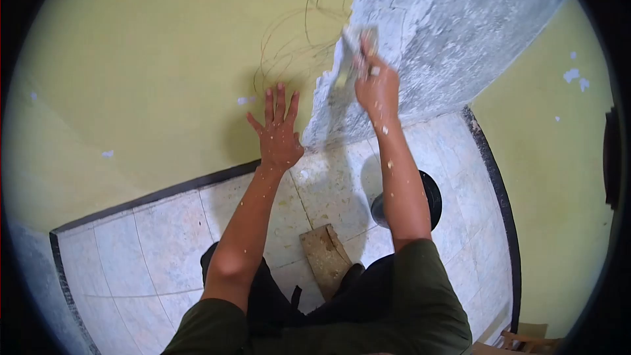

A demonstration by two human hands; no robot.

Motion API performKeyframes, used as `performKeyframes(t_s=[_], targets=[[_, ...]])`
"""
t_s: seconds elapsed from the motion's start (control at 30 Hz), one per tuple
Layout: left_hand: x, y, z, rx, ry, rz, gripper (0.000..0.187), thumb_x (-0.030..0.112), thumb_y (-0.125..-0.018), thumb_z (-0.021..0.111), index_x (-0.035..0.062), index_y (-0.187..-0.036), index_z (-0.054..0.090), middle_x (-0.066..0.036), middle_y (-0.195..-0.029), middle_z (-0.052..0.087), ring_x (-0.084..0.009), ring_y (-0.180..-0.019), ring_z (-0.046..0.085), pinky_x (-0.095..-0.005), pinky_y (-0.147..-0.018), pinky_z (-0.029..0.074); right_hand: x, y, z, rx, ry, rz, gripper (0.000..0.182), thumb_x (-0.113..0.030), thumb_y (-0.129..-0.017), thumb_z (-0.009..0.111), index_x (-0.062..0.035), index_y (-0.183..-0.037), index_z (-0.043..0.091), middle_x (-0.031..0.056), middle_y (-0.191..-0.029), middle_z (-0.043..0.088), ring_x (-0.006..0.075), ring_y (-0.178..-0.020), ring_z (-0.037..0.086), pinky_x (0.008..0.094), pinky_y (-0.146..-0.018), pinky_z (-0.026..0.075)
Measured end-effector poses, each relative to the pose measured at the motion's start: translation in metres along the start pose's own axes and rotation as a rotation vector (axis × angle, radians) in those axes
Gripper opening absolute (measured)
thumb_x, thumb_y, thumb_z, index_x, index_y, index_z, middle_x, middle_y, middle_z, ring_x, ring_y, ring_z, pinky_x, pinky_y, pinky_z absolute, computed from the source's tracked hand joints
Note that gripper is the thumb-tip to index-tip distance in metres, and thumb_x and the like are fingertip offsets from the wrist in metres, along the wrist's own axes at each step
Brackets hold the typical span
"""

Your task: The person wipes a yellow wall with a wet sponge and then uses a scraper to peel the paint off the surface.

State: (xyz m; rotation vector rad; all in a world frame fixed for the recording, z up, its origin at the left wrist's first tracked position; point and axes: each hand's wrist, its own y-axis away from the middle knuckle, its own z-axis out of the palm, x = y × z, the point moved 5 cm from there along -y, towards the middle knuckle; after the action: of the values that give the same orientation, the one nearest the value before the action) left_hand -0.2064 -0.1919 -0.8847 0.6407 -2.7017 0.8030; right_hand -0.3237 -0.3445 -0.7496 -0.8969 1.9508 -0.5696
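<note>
My left hand (279, 138) lies flat with spread fingers on the yellow-green painted wall (184, 59), just left of the jagged paint edge. Higher up and to the right, my right hand (376, 82) is closed round a scraper (361, 34), blurred by motion. The scraper's flat blade is at the border between the paint and the bare grey-white wall patch (453, 39). Pale flecks dot both hands and forearms. The scraper's handle is mostly hidden by my fingers.
A black bucket (430, 200) stands on the tiled floor (171, 236), partly behind my right forearm. A worn board (325, 256) lies between my legs, with paint crumbs scattered on the tiles. Wooden furniture (526, 340) shows at the lower right.
</note>
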Motion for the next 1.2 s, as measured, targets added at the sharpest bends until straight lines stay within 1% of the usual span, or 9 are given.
performKeyframes(t_s=[0.1, 0.27, 0.37, 0.43, 0.57, 0.63, 0.83, 0.97, 1.2], targets=[[0.004, 0.000, -0.004, -0.022, -0.010, -0.037, 0.100, 0.008, -0.075, 0.073, 0.0210, -0.161, 0.023, -0.010, -0.171, -0.001, -0.0387, -0.157, -0.001, -0.0813, -0.109, 0.012, 0.078, 0.055, 0.025, -0.297, 0.259, 0.035, 0.051, -0.020, -0.094, 0.063, -0.0213, -0.144, 0.056, 0.0285, -0.097, 0.068, 0.0482, -0.086, 0.066, 0.0521, -0.076, 0.053], [0.016, -0.001, -0.008, -0.020, -0.064, -0.031, 0.100, 0.018, -0.076, 0.078, 0.0199, -0.161, 0.025, -0.013, -0.171, 0.001, -0.0400, -0.156, 0.001, -0.0804, -0.109, 0.013, 0.201, 0.134, 0.043, -0.552, 0.299, 0.237, 0.048, -0.028, -0.096, 0.061, -0.0231, -0.143, 0.057, 0.0241, -0.116, 0.069, 0.0441, -0.099, 0.067, 0.0492, -0.087, 0.055], [0.023, 0.005, -0.004, 0.027, -0.004, -0.041, 0.099, 0.022, -0.075, 0.079, 0.0194, -0.160, 0.029, -0.015, -0.170, 0.003, -0.0405, -0.156, 0.003, -0.0813, -0.109, 0.012, 0.259, 0.204, 0.064, -0.872, 0.483, 0.173, 0.050, -0.030, -0.093, 0.063, -0.0179, -0.142, 0.058, 0.0215, -0.114, 0.071, 0.0398, -0.098, 0.070, 0.0466, -0.087, 0.056], [0.030, 0.010, 0.002, 0.024, -0.081, 0.033, 0.099, 0.025, -0.074, 0.080, 0.0188, -0.159, 0.030, -0.017, -0.170, 0.003, -0.0418, -0.155, 0.004, -0.0815, -0.108, 0.012, 0.304, 0.253, 0.091, -1.336, 0.609, 0.082, 0.048, -0.029, -0.088, 0.065, -0.0110, -0.133, 0.064, 0.0196, -0.114, 0.072, 0.0364, -0.099, 0.071, 0.0452, -0.086, 0.057], [0.033, 0.012, 0.008, -0.074, -0.230, 0.137, 0.101, 0.027, -0.074, 0.081, 0.0194, -0.160, 0.028, -0.015, -0.170, 0.004, -0.0398, -0.156, 0.004, -0.0817, -0.108, 0.011, 0.297, 0.250, 0.074, -1.343, 0.337, 0.528, 0.038, -0.019, -0.083, 0.063, -0.0044, -0.117, 0.070, 0.0213, -0.113, 0.072, 0.0352, -0.107, 0.070, 0.0442, -0.087, 0.059], [0.031, -0.004, 0.006, -0.124, -0.378, 0.128, 0.105, 0.029, -0.072, 0.082, 0.0209, -0.160, 0.027, -0.015, -0.170, 0.006, -0.0394, -0.156, 0.002, -0.0811, -0.109, 0.008, 0.312, 0.245, 0.087, -1.064, 0.418, 0.229, 0.036, -0.018, -0.082, 0.062, -0.0061, -0.115, 0.069, 0.0189, -0.112, 0.072, 0.0355, -0.104, 0.070, 0.0449, -0.087, 0.057], [0.063, -0.072, -0.006, -0.024, -0.676, 0.439, 0.104, 0.032, -0.073, 0.081, 0.0223, -0.160, 0.025, -0.007, -0.171, 0.006, -0.0279, -0.158, 0.002, -0.0791, -0.112, 0.006, 0.277, 0.232, 0.085, -1.012, 0.443, 0.235, 0.036, -0.015, -0.083, 0.057, -0.0085, -0.116, 0.070, 0.0176, -0.111, 0.073, 0.0353, -0.103, 0.070, 0.0448, -0.088, 0.058], [0.040, -0.021, 0.079, -0.653, -0.991, 0.575, 0.101, 0.034, -0.072, 0.080, 0.0240, -0.159, 0.030, -0.003, -0.171, 0.007, -0.0228, -0.158, 0.001, -0.0704, -0.119, 0.006, 0.282, 0.231, 0.087, -1.034, 0.393, 0.244, 0.046, -0.015, -0.085, 0.056, -0.0139, -0.130, 0.066, 0.0165, -0.115, 0.072, 0.0348, -0.103, 0.070, 0.0449, -0.088, 0.058], [-0.029, 0.041, 0.063, -0.574, -0.840, 0.314, 0.102, 0.036, -0.071, 0.082, 0.0267, -0.158, 0.031, 0.001, -0.171, 0.005, -0.0189, -0.158, 0.002, -0.0709, -0.119, 0.003, 0.227, 0.175, 0.066, -0.855, 0.191, 0.056, 0.046, -0.020, -0.093, 0.056, -0.0164, -0.139, 0.059, 0.0184, -0.114, 0.071, 0.0389, -0.102, 0.068, 0.0461, -0.088, 0.055]])
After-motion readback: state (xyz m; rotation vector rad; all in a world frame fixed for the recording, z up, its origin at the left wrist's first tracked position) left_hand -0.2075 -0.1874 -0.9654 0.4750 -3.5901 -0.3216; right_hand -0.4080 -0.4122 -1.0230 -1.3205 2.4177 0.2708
